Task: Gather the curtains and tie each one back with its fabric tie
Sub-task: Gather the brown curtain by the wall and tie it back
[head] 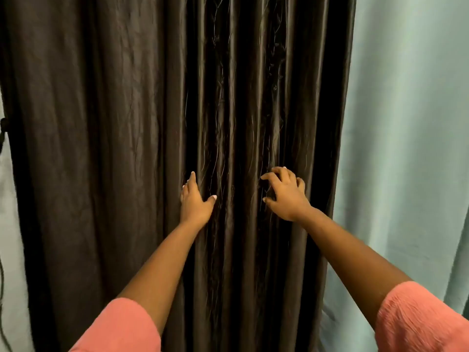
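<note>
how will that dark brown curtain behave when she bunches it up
The dark brown curtain probably bunches easily: it hangs in soft vertical folds. Its sheen suggests a slippery satin, so pleats may slide from under the left hand and right hand. Its long drop may make it heavy to hold.

Both arms are being held outstretched toward the dark curtain (127, 148). The left hand (195, 201) is being pressed flat against it, fingers straight, thumb spread. The right hand (285, 196) is being laid on its folds, fingers curled clawlike.
</note>
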